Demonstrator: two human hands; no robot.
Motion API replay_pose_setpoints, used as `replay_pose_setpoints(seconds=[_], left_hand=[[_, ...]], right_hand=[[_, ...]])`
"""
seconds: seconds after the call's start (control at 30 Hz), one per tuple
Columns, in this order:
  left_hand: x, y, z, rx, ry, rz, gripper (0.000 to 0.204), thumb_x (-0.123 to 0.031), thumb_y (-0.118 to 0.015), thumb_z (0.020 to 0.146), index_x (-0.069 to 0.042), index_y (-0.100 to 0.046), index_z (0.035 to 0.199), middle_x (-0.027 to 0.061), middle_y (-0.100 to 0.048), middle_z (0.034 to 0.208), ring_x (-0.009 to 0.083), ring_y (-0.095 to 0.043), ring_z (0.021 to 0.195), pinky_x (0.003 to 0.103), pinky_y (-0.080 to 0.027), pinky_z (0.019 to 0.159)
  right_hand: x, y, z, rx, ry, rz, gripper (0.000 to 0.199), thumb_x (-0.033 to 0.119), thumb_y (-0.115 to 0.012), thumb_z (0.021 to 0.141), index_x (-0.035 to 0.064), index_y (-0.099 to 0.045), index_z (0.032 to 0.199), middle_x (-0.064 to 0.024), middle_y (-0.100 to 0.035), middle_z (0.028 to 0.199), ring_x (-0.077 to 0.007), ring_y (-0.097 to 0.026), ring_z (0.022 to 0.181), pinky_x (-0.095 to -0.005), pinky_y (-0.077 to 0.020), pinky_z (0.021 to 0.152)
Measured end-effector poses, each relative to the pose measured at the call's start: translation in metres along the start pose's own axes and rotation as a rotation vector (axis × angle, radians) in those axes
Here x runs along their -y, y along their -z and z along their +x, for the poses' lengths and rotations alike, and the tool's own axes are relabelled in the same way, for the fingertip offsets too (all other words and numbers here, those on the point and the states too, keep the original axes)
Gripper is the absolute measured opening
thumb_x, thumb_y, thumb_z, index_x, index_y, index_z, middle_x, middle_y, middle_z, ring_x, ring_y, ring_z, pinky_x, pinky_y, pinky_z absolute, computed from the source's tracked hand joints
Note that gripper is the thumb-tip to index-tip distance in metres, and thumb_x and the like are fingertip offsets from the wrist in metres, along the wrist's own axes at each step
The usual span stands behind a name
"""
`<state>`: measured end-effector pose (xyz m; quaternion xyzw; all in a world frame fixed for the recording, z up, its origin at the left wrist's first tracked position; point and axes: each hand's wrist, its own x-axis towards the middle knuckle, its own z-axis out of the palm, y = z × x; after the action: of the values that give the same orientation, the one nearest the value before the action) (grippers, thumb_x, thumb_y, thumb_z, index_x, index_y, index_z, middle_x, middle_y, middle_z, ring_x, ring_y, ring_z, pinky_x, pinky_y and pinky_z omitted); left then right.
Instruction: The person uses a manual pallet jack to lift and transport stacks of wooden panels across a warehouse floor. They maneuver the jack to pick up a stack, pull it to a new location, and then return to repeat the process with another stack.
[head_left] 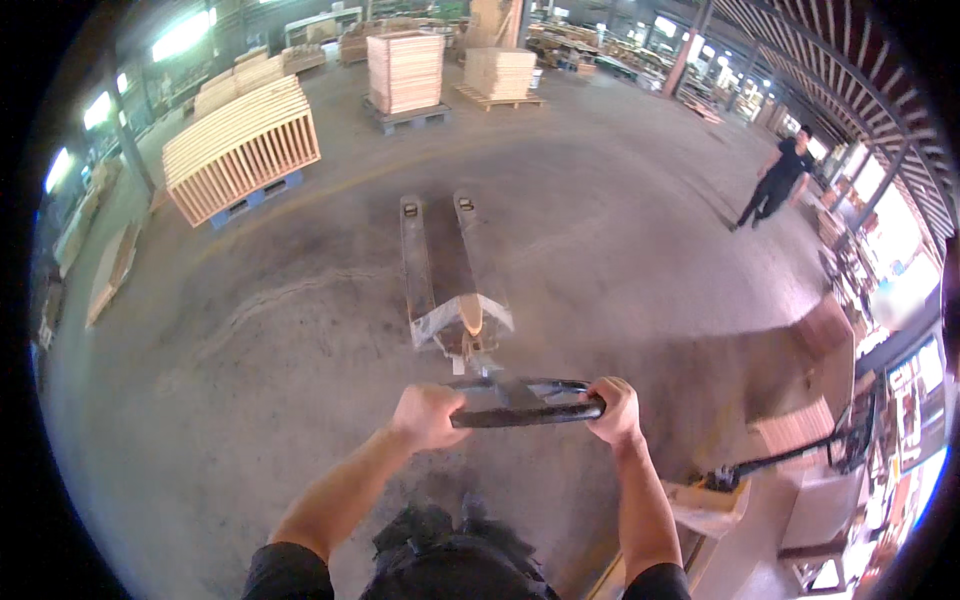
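Both my hands grip the black loop handle (530,414) of a pallet jack. My left hand (428,416) is closed around its left end, and my right hand (614,408) wraps the right end. Beyond the handle, the pallet jack (470,318) points away from me. Its two worn forks (415,255) lie low over the concrete floor with no load on them. The handle's shaft is partly hidden behind the loop.
Slatted wooden frames (240,145) rest on a blue pallet at the far left. Two stacks of boards (405,75) stand on pallets ahead. A person in dark clothes (780,180) is on the right. Wooden panels (795,425) and another black handle (790,455) lie nearer at right.
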<state>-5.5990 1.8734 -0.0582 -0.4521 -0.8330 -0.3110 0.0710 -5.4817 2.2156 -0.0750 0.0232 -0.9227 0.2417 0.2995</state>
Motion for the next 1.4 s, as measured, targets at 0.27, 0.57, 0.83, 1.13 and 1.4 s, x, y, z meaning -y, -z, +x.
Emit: replay_pose_setpoints(seconds=[0.27, 0.57, 0.83, 1.13, 1.4], left_hand=[[0.171, 0.008, 0.24, -0.056, 0.084, -0.025, 0.026, -0.026, -0.077, 0.066, -0.009, -0.058, 0.071, 0.0111, -0.062, 0.069, 0.0355, -0.065, 0.069, 0.046, -0.051, 0.06], [0.361, -0.026, 0.459, -0.133, 0.131, -0.012, 0.025, -0.026, -0.074, 0.063, -0.01, -0.057, 0.07, 0.0085, -0.062, 0.071, 0.0322, -0.064, 0.066, 0.046, -0.049, 0.057], [0.604, 0.062, 0.623, -0.163, 0.135, 0.068, 0.028, -0.028, -0.076, 0.06, -0.011, -0.057, 0.071, 0.0105, -0.062, 0.072, 0.036, -0.063, 0.067, 0.047, -0.049, 0.059], [0.892, 0.155, 0.767, -0.351, 0.247, 0.227, 0.03, -0.018, -0.078, 0.072, -0.007, -0.05, 0.065, 0.0125, -0.054, 0.066, 0.0381, -0.057, 0.066, 0.046, -0.045, 0.06], [1.079, 0.15, 0.918, -0.376, 0.277, 0.163, 0.02, -0.01, -0.075, 0.062, -0.01, -0.055, 0.064, 0.0109, -0.056, 0.071, 0.0371, -0.059, 0.073, 0.047, -0.046, 0.064]], right_hand=[[-0.132, -0.103, 0.257, 0.003, -0.12, 0.06, 0.013, 0.005, -0.073, 0.07, 0.0063, -0.062, 0.077, -0.0115, -0.061, 0.069, -0.0306, -0.061, 0.064, -0.0385, -0.0482, 0.06], [-0.292, -0.232, 0.527, 0.009, -0.137, 0.003, 0.016, 0.008, -0.074, 0.074, 0.004, -0.06, 0.078, -0.0112, -0.057, 0.07, -0.0276, -0.057, 0.065, -0.0382, -0.0469, 0.062], [-0.327, -0.403, 0.77, -0.048, -0.104, 0.061, 0.018, 0.015, -0.079, 0.075, 0.0065, -0.064, 0.077, -0.011, -0.062, 0.071, -0.0295, -0.06, 0.063, -0.0396, -0.048, 0.06], [-0.316, -0.579, 1.004, 0.063, 0.152, 0.205, 0.024, 0.017, -0.08, 0.062, 0.011, -0.065, 0.08, -0.0092, -0.064, 0.074, -0.0342, -0.064, 0.07, -0.0452, -0.0495, 0.06], [-0.376, -0.694, 1.17, 0.181, 0.083, 0.18, 0.027, 0.017, -0.079, 0.06, 0.0095, -0.064, 0.081, -0.0127, -0.063, 0.077, -0.038, -0.063, 0.074, -0.0465, -0.0508, 0.065]])
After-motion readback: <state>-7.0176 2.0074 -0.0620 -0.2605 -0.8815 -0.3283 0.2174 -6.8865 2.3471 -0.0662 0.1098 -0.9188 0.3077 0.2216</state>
